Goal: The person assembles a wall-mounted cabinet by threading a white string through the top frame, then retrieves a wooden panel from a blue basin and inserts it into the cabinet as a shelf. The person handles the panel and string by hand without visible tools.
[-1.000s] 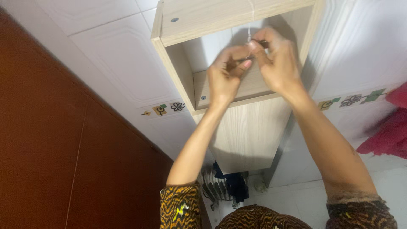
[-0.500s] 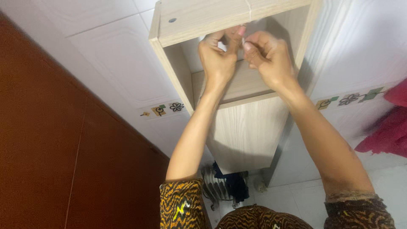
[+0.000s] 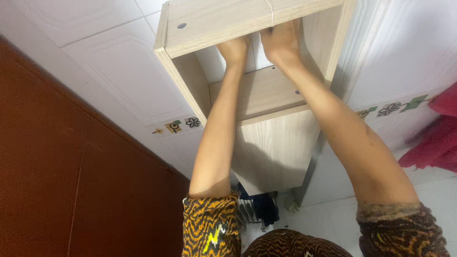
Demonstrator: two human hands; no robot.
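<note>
Hands raised inside pale wooden cabinet, left hand and right hand behind front edge, grip unclear.

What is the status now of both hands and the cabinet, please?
Left hand and right hand both up inside the wooden cabinet, fingertips hidden behind its front panel. Grip cannot be told. Cabinet against the tiled wall. Nothing blocking the arms.

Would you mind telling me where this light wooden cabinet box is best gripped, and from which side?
Probably by the two side panels of the cabinet box, one hand on each from outside: they are flat, parallel and bare, while the open front leaves only thin edges to pinch.
</note>
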